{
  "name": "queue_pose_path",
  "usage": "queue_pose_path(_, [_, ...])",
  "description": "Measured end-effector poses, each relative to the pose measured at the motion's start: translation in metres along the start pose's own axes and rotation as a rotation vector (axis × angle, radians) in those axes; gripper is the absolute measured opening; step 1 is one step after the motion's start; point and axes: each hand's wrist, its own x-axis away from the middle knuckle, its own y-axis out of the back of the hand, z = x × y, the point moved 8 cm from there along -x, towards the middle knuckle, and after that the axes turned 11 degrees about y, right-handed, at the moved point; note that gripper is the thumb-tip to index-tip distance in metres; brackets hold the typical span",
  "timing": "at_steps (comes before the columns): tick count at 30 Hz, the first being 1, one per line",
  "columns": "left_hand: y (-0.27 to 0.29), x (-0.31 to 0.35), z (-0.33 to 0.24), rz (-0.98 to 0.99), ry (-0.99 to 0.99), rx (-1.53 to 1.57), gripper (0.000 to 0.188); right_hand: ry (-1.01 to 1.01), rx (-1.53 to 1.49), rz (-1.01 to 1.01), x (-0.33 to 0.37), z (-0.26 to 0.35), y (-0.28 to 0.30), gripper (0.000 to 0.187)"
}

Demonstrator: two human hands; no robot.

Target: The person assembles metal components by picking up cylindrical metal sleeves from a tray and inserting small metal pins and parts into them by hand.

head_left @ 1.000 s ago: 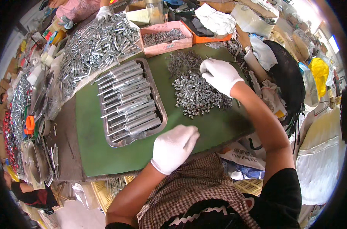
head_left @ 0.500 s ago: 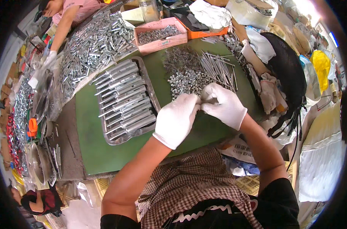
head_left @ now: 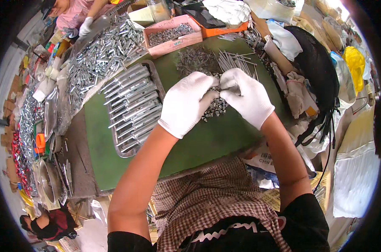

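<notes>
Both grips curl partway closed, left hand [head_left: 188, 103] beside right hand [head_left: 250, 98], over small metal pieces [head_left: 215, 109]; what's held, I can't tell!

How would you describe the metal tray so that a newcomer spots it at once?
Start with the big green mat in the middle of the picture. On it, just left of the white-gloved left hand, lies a shallow metal tray with rounded corners. Unlike the loose heap of metal parts beyond it, it holds rod-tipped silver tubes lined up side by side.
</notes>
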Motion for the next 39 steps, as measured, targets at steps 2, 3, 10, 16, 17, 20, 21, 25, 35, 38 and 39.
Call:
queue_pose_path(2, [0.001, -0.001, -0.001, 0.000, -0.007, 0.011, 0.019, 0.009, -0.027, -0.016, -0.002, 0.001, 0.003, 0.024])
queue_pose_path(3, [0.001, -0.001, -0.001, 0.001, -0.011, 0.019, 0.018, 0.019, -0.058, -0.029, -0.003, 0.001, 0.004, 0.025])
queue_pose_path(10, [-0.013, 0.016, 0.016, 0.030, 0.309, 0.177, 0.011, 0.049, -0.166, -0.044, 0.006, -0.013, -0.010, 0.020])
queue_pose_path(16, [-0.032, 0.049, 0.024, 0.077, 0.533, 0.113, 0.013, 0.076, -0.101, 0.019, 0.026, -0.004, -0.026, 0.017])
queue_pose_path(17, [-0.029, 0.051, 0.019, 0.026, 0.496, 0.074, 0.012, 0.027, -0.155, 0.005, 0.029, -0.009, -0.027, 0.018])
queue_pose_path(20, [-0.028, 0.058, 0.013, -0.007, 0.479, -0.055, 0.011, 0.047, -0.126, -0.024, 0.027, -0.007, -0.024, 0.015])
queue_pose_path(21, [-0.029, 0.060, 0.012, -0.009, 0.477, -0.052, 0.011, 0.048, -0.121, -0.024, 0.027, -0.011, -0.024, 0.015])
queue_pose_path(25, [-0.040, 0.065, 0.007, 0.067, 0.359, -0.304, 0.014, 0.329, 0.357, 0.002, 0.014, -0.006, -0.017, 0.009])
queue_pose_path(35, [-0.024, 0.067, 0.001, 0.099, 0.337, -0.347, 0.010, 0.115, 0.647, 0.204, -0.062, -0.057, -0.009, 0.011])
queue_pose_path(38, [-0.015, 0.062, 0.015, 0.058, 0.354, -0.312, 0.007, 0.091, 0.700, 0.283, -0.063, -0.053, -0.012, 0.013])
queue_pose_path(39, [-0.011, 0.057, 0.018, 0.032, 0.351, -0.314, 0.006, 0.084, 0.736, 0.302, -0.063, -0.052, -0.012, 0.014])
